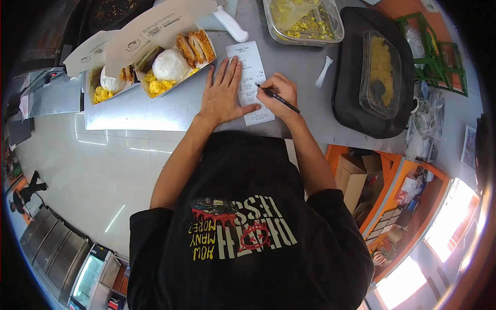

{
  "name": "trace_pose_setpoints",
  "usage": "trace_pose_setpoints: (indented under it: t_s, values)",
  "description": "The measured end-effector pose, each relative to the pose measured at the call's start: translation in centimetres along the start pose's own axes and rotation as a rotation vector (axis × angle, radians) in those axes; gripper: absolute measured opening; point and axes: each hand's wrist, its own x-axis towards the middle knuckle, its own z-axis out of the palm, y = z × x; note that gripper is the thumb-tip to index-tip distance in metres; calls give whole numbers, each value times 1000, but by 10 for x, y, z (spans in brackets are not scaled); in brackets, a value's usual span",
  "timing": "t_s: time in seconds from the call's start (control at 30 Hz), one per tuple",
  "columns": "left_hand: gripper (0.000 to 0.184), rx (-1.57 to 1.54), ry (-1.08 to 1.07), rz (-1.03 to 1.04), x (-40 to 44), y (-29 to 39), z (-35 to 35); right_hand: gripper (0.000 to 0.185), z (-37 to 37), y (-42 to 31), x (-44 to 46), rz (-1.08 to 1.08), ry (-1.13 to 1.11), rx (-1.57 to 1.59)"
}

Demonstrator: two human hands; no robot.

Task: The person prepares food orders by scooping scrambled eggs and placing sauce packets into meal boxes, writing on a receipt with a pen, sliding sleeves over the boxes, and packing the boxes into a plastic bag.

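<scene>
A long printed receipt (251, 67) lies on the steel counter in front of me. My left hand (223, 93) rests flat with its fingers spread, pressing on the receipt's left edge. In my right hand (279, 95) is a black pen (285, 102), its tip at the paper about midway down. To the left of my left hand stand two open cardboard food boxes; the nearer box (178, 85) holds white rice (171, 65), sliced breaded cutlet (195, 49) and yellow scrambled egg (155, 85). The other box (118, 93) has similar food and is partly covered by the nearer one's lid.
Beyond the receipt lie a white handle (231, 24) and a clear tub (305, 37) with yellow bits. White cable ties (324, 72) are to the right, beside a black case (351, 77) bearing a crumb-filled container (381, 77). A person (28, 194) is far off left.
</scene>
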Motion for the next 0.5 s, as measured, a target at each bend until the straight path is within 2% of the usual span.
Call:
trace_pose_setpoints:
  t_s: [0.5]
  values:
    - [127, 6, -3, 5, 1, 0, 0, 9, 2, 11, 5, 62, -95, 96]
